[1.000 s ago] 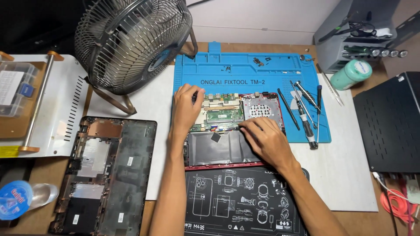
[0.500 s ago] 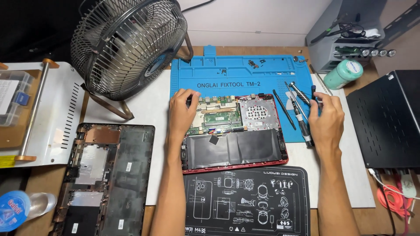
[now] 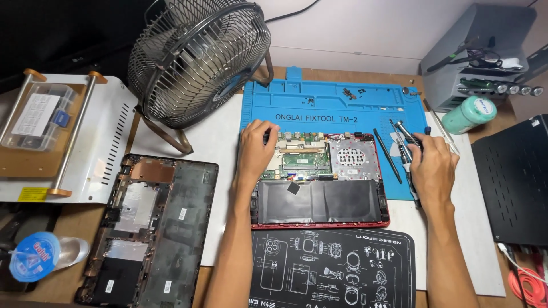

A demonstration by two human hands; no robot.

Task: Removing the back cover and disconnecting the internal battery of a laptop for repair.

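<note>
From the head camera I see my left hand (image 3: 257, 151) resting at centre frame on the left edge of the opened laptop (image 3: 322, 185), fingers spread flat and loosely curled over the corner of the green circuit board (image 3: 302, 159); it clasps nothing that I can make out. The laptop, red-rimmed with a wide black battery (image 3: 319, 201) across its lower half, lies on the blue repair mat (image 3: 331, 108), directly beside and under that hand. My right hand (image 3: 432, 168) sits at centre right, off the laptop's right edge, fingers closed around a thin metal screwdriver (image 3: 406, 137) among the loose tools (image 3: 388, 154) lying on the mat; the laptop is just to its left, not touching it. Below the laptop is a black printed mat (image 3: 337, 268). At lower left lies the detached black bottom cover (image 3: 154, 228), and at upper left a round wire-caged fan (image 3: 200, 60) stands.
</note>
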